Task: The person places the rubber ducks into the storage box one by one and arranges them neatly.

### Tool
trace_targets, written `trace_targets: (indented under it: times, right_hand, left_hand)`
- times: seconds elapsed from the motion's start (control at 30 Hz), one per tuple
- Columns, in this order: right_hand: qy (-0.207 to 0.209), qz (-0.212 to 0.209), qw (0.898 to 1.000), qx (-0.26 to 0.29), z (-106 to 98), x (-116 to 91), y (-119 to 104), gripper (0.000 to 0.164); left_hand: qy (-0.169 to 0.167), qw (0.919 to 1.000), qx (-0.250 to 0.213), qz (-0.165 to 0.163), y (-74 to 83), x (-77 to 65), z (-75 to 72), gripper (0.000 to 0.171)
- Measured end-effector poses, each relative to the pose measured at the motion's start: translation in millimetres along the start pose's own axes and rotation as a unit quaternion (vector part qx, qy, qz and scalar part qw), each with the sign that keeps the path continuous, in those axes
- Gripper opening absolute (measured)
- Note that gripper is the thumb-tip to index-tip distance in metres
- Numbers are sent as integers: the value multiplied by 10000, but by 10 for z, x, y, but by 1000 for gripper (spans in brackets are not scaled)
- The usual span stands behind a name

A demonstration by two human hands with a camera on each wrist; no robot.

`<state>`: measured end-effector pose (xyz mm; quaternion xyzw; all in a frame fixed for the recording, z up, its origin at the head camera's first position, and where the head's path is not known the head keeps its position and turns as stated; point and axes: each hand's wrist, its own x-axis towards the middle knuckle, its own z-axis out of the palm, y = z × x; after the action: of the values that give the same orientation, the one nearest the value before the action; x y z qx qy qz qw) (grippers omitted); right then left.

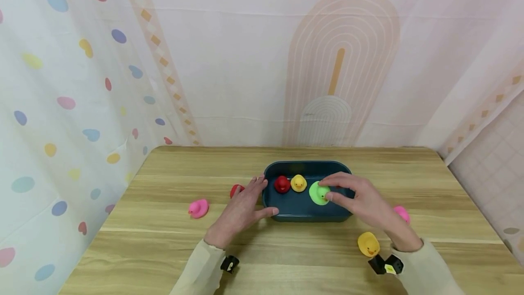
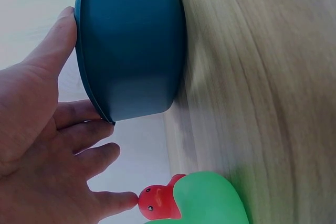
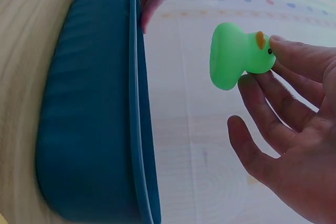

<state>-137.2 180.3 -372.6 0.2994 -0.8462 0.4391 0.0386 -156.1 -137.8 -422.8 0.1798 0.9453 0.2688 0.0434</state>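
Note:
A green rubber duck [image 1: 319,193] is pinched by its head between the thumb and fingers of my right hand [image 1: 364,199]. In the right wrist view, this duck [image 3: 229,56] hangs above the rim of a dark blue bin [image 1: 303,215]. Inside the bin are a red duck [image 1: 282,185] and a yellow duck [image 1: 299,183], side by side. My left hand [image 1: 241,213] rests against the bin's left end, thumb and fingers spread on the rim. Near its little finger, the left wrist view has another red duck [image 2: 158,202] and a green duck [image 2: 210,198].
A pink duck [image 1: 199,208] lies on the wooden table [image 1: 163,245] to the left. On the right are a yellow duck [image 1: 369,244], close to my right wrist, and a pink duck [image 1: 402,214] partly behind my forearm. A patterned curtain [image 1: 237,67] hangs behind the table.

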Motion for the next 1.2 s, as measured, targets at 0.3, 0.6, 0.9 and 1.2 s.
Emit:
trace_targets:
  times: [0.3, 0.6, 0.9, 1.2]
  right_hand:
    - [81, 166, 9986, -490, -105, 162, 92, 26]
    - [-54, 405, 9970, -664, -165, 308, 177, 28]
    - [-307, 638, 9958, -577, -206, 482, 259, 29]
    - [-403, 454, 9960, -661, -195, 651, 361, 27]
  left_hand:
    - [32, 10000, 47, 33, -13, 35, 6, 86]
    - [72, 9999, 89, 93, -41, 62, 2, 85]
    - [38, 9999, 102, 39, -65, 54, -16, 85]
    - [11, 9998, 179, -1, -56, 50, -39, 85]
